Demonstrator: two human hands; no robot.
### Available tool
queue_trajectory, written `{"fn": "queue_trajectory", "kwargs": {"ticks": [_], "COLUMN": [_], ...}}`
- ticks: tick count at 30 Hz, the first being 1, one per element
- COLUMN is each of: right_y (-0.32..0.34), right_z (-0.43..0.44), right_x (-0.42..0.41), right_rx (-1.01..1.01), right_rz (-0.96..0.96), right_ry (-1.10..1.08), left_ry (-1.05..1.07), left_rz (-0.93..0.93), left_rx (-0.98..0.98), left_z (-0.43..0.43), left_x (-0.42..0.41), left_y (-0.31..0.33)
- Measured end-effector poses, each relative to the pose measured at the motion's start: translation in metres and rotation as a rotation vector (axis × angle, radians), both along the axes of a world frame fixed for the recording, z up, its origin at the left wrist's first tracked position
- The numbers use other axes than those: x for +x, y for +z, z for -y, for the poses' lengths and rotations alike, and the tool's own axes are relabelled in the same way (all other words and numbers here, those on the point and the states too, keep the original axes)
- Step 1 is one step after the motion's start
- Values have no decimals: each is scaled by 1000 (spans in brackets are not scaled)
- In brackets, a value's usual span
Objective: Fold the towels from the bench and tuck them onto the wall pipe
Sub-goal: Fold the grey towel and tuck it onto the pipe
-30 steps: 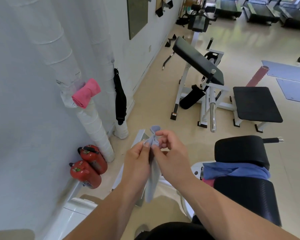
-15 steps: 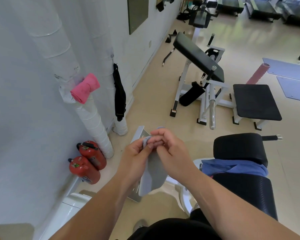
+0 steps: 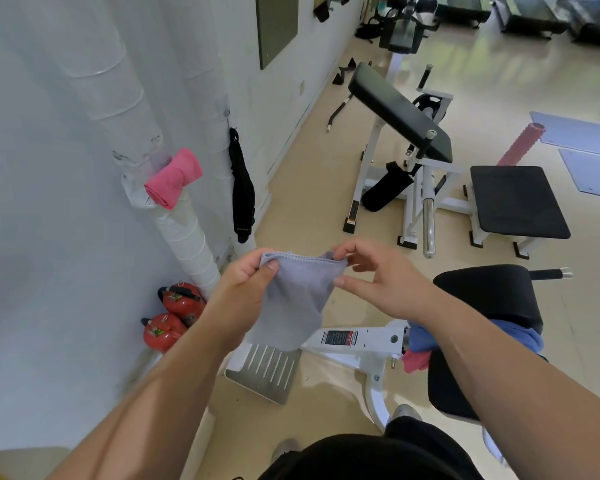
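Left hand pinches the grey towel's top left corner, right hand only fingertip-pinches the other; that light grip could slip and skew the fold.

A rolled towel sits tucked on the wall pipe, with two fire extinguishers at the pipe's foot. Right of the pipe I hold a loose towel between my left hand and right hand. Farther right stands the bench, with more towels on it.

bright, even daylight; floor glare; wide-angle edge bending.
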State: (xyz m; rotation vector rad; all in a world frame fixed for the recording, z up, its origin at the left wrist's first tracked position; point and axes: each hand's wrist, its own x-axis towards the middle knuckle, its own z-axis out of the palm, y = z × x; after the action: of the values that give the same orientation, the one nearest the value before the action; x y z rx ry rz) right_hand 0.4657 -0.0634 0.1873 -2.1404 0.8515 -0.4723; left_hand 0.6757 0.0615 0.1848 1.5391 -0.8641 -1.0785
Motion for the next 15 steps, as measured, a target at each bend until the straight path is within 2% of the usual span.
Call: {"fn": "queue_trajectory", "kwargs": {"ticks": [8, 15], "right_y": [-2, 5], "right_z": [-1, 8], "right_x": [10, 1], "right_rx": [-32, -79], "right_rz": [19, -63], "right_ry": [23, 59], "left_ry": [-76, 17], "left_rz": [-19, 110], "left_rx": [-63, -75], "left_z": [5, 5], "left_x": [5, 11], "left_y": [9, 9]}}
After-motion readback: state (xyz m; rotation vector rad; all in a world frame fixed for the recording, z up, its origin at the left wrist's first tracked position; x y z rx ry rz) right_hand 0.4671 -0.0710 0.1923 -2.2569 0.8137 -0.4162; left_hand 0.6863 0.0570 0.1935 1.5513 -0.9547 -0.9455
